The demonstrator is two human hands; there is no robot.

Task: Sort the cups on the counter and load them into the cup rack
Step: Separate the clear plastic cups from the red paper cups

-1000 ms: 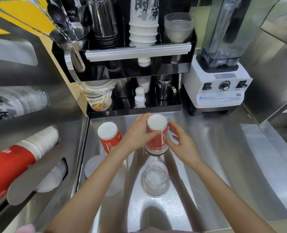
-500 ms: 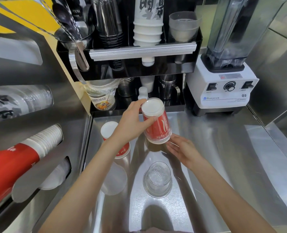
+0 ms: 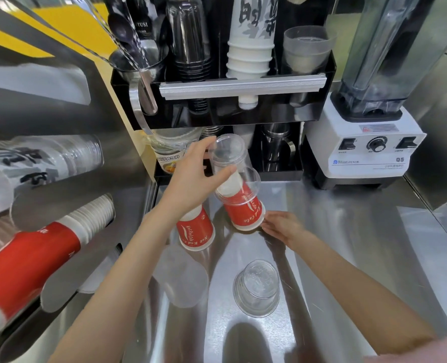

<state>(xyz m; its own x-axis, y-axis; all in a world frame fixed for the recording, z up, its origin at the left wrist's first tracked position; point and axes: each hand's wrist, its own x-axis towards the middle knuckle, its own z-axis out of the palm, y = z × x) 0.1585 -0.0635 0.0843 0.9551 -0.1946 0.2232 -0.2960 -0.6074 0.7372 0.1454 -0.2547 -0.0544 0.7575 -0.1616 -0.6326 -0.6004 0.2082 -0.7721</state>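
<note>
Since a moment ago I've pulled a clear plastic cup (image 3: 228,159) up off the red paper cup (image 3: 244,209) it covered; its mouth still overlaps that cup's white base, just above centre frame.

Nearest me, low and centre, an upturned clear plastic tumbler (image 3: 256,288) waits on the steel counter (image 3: 348,244), with a frosted plastic cup (image 3: 183,279) to its left, partly behind my forearm. Neither is sorted yet.

Further up, my right hand (image 3: 282,226) is open, fingertips touching the rim of the tilted red cup, steadying it rather than gripping. A second red paper cup (image 3: 196,231) stands upside down left of it. My left hand (image 3: 193,179) is closed round the clear cup, thumb across its side, fingers behind.

At far left, the cup rack (image 3: 60,203) already shows a red-and-white paper stack (image 3: 47,247) and clear cups (image 3: 60,158) above. Along the top, the black organiser (image 3: 217,113) and white blender (image 3: 368,153).

I'd say we're early: five cups out, none of them racked.
</note>
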